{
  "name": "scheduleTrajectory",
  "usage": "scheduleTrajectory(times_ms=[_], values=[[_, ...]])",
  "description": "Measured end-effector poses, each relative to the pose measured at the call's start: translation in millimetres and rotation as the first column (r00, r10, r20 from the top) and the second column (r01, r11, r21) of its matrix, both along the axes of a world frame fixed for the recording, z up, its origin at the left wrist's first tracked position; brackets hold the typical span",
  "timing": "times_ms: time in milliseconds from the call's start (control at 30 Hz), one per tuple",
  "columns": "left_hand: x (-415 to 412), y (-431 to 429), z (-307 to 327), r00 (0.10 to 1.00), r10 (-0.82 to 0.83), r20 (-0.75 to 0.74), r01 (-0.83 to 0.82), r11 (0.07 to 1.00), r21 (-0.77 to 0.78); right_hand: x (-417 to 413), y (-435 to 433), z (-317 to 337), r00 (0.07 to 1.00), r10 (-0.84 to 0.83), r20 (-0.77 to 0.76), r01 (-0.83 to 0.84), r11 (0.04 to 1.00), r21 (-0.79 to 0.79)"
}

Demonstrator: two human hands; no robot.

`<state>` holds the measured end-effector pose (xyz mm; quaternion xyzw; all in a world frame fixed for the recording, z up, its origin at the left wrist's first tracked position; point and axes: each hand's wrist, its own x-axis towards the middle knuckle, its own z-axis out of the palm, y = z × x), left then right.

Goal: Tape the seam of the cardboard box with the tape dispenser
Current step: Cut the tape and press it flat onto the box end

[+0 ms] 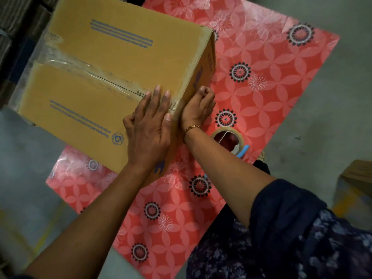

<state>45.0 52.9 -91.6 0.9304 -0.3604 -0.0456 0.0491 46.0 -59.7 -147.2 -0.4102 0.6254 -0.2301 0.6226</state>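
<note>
Both grips [150, 125] flat on box [112, 63]

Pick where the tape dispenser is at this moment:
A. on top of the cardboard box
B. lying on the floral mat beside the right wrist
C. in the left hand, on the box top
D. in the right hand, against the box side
B: the tape dispenser lies on the floral mat by the right hand, while the left hand presses flat on the cardboard box.

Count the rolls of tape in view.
1. The tape roll lies on the red floral mat, just right of the right hand. Others may be hidden behind the cardboard box.
</note>
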Motion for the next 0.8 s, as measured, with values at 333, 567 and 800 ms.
scheduleTrajectory(times_ms=[333,567,800], values=[[2.0,2.6,3.1,0.999,-0.033,0.008,0.033,0.999,0.042,-54.6,58.8,67.0,0.823,0.426,0.377,-0.481,0.875,0.061],[9.4,-3.8,3.2,0.999,-0.028,-0.027,0.030,0.994,0.105,-39.9,55.7,60.4,0.792,0.508,0.338,-0.542,0.840,0.010],[20.6,0.6,-9.0,0.999,0.004,-0.050,-0.008,0.996,-0.090,-24.0,46.9,58.4,0.829,0.412,0.378,-0.470,0.880,0.073]])
